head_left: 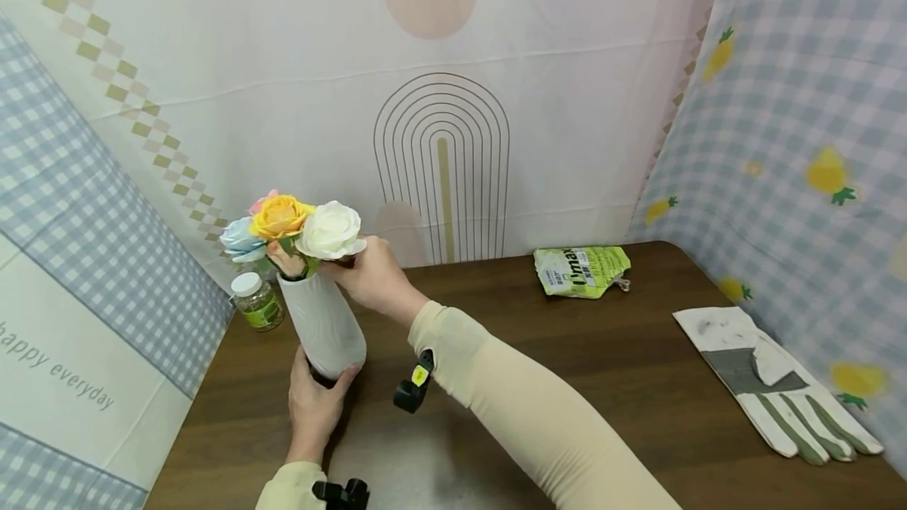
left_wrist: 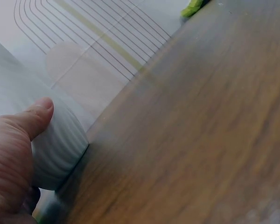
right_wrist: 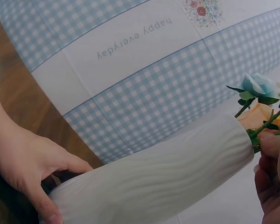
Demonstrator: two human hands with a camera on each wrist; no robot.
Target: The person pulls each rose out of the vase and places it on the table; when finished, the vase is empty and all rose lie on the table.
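Observation:
A white ribbed vase [head_left: 322, 325] has its base at the brown tabletop, its top leaning left in the head view. Low on the vase, my left hand [head_left: 316, 408] grips it, thumb on one side and fingers on the other. At the vase's mouth, my right hand [head_left: 379, 278] pinches a green stem [right_wrist: 257, 141] below the white rose [head_left: 331, 230]. Bunched beside that rose are a yellow rose [head_left: 281, 216], a light blue rose [head_left: 241, 240], a peach rose [right_wrist: 256, 116] and a partly hidden pink flower [head_left: 264, 200].
A white-capped jar [head_left: 259, 303] stands just left of the vase. Toward the back right lies a green-and-white pouch [head_left: 583, 271]. A white glove with grey and green parts [head_left: 775, 384] lies along the right edge. Patterned cloths hang at the back and both sides.

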